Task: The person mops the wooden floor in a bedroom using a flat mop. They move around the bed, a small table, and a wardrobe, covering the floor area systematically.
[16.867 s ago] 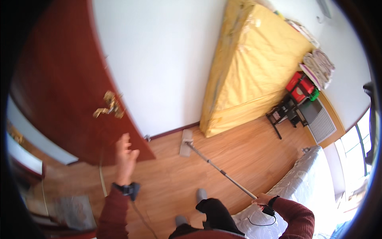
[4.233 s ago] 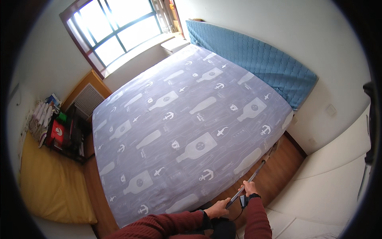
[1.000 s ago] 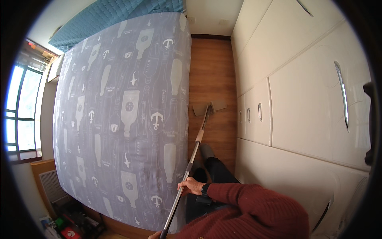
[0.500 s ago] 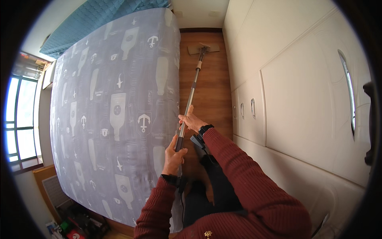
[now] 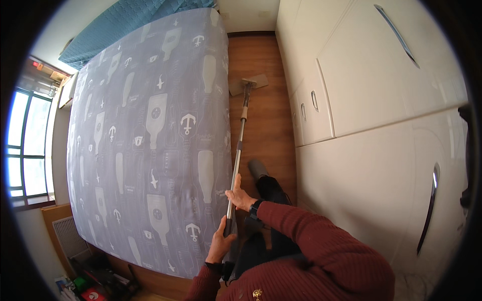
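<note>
A flat-headed mop (image 5: 238, 155) with a long silver pole reaches away from me along the wooden floor. Its mop head (image 5: 259, 81) lies flat on the boards, one end close to the bed's side. My left hand (image 5: 220, 243) is closed round the dark grip at the pole's near end. Farther up, my right hand (image 5: 240, 197) wraps the silver part of the pole, its thumb along the shaft. Both wrists carry dark bands.
On the left is a bed (image 5: 135, 145) with a grey patterned sheet, and a blue quilted headboard (image 5: 120, 31) behind it. White cabinets (image 5: 371, 85) with metal handles line the right. Between them runs a narrow strip of wooden floor (image 5: 266, 125). My foot (image 5: 258, 169) stands on it.
The mop has come back toward me, its head turned at a slant and nearer the bed. Both hands have moved lower in view with it. My foot now shows on the floor.
</note>
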`<state>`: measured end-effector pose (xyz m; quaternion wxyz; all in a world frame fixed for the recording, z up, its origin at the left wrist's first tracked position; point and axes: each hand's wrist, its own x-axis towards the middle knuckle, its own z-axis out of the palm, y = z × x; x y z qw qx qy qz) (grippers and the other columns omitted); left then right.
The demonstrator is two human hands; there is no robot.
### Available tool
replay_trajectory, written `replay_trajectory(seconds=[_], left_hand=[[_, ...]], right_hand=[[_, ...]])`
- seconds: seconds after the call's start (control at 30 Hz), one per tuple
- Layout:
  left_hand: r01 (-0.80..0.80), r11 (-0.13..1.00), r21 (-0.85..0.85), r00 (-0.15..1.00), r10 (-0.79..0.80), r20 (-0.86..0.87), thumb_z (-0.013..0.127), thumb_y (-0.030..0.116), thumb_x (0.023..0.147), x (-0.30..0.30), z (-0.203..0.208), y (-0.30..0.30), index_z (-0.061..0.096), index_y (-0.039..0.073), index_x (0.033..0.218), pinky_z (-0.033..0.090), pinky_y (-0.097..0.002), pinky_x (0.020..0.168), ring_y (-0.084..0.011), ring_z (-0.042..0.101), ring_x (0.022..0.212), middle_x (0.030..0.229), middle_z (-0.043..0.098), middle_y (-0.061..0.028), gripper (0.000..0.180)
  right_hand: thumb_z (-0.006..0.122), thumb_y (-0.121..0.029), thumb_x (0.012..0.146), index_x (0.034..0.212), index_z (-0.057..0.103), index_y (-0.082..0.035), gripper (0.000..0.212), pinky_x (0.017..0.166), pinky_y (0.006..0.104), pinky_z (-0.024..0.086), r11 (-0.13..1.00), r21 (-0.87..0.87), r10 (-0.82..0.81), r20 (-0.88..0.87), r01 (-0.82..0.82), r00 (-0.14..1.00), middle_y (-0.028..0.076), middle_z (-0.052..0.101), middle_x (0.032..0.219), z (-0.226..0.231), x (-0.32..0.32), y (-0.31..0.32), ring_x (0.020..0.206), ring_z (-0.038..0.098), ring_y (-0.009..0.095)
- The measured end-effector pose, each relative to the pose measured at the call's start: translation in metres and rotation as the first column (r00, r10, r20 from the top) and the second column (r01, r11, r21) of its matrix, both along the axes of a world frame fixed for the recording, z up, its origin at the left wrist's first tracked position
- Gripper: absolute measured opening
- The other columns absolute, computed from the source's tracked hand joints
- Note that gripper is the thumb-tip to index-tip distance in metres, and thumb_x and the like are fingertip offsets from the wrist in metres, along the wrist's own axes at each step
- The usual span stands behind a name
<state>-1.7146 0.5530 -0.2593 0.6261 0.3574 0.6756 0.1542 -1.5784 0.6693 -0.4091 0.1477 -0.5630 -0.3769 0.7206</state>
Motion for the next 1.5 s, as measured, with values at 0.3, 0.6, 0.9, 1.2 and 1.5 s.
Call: replay_trajectory(seconds=[0.3, 0.6, 0.9, 1.2, 1.5], left_hand=[[-0.019, 0.991, -0.132, 1.000, 0.016, -0.024, 0.060, 0.000, 0.085, -0.098, 0.087, -0.307, 0.035, -0.002, 0.153, 0.049, -0.0286, 0.068, -0.0161, 0.060, 0.075, 0.105, 0.066, -0.0121, 0.072], [-0.379, 0.914, -0.148, 0.905, 0.399, 0.145, 0.055, -0.007, 0.087, -0.097, 0.199, -0.444, 0.037, 0.000, 0.154, 0.039, -0.0233, 0.051, -0.0069, 0.048, 0.063, 0.104, 0.063, -0.0022, 0.070], [-0.512, 0.838, -0.190, 0.823, 0.542, 0.173, 0.061, 0.011, 0.086, -0.044, 0.148, -0.304, 0.062, 0.005, 0.129, 0.032, -0.0294, 0.039, -0.0122, 0.037, 0.041, 0.054, 0.040, 0.0052, 0.043], [-0.267, 0.953, 0.146, 0.806, 0.138, 0.575, 0.054, 0.003, 0.094, -0.003, -0.002, -0.048, 0.030, -0.005, 0.153, 0.043, -0.0266, 0.056, -0.0076, 0.039, 0.052, 0.082, 0.055, -0.0030, 0.064], [0.030, 1.000, 0.001, 0.861, -0.026, 0.509, 0.058, 0.004, 0.085, 0.086, -0.095, 0.107, 0.014, 0.015, 0.160, 0.035, -0.0292, 0.037, -0.0129, 0.040, 0.041, 0.062, 0.046, -0.0036, 0.087]], right_hand=[[0.059, -0.042, 0.099, 0.143, -0.025, 0.004, 0.105, 0.048, 0.0349, 0.053, 0.882, -0.250, 0.335, -0.264, -0.399, 0.905, 0.016, 0.060, 0.093, 0.070, -0.046, -0.275, 0.062, 0.062, 0.021], [0.066, -0.026, 0.096, 0.116, 0.046, 0.001, 0.039, 0.071, 0.0531, 0.060, 0.767, -0.616, -0.043, -0.330, -0.181, 0.943, 0.012, 0.060, 0.099, 0.036, -0.030, -0.329, 0.089, 0.067, 0.026], [0.064, -0.019, 0.098, 0.142, 0.023, -0.001, 0.063, 0.067, 0.0396, 0.058, 0.957, -0.276, 0.043, -0.185, -0.094, 0.982, 0.014, 0.058, 0.119, -0.001, -0.012, -0.197, 0.114, 0.065, 0.026], [0.058, -0.037, 0.099, 0.142, 0.037, -0.005, 0.056, 0.077, 0.0292, 0.049, 0.980, -0.168, -0.131, -0.139, 0.107, 0.982, 0.006, 0.060, 0.122, 0.045, 0.115, -0.234, 0.100, 0.063, 0.014], [0.055, -0.021, 0.090, 0.092, 0.048, 0.000, 0.022, 0.058, 0.0359, 0.044, 0.921, 0.013, -0.388, 0.048, 0.388, 0.920, 0.008, 0.061, 0.078, 0.093, 0.146, -0.394, 0.068, 0.058, 0.016]])
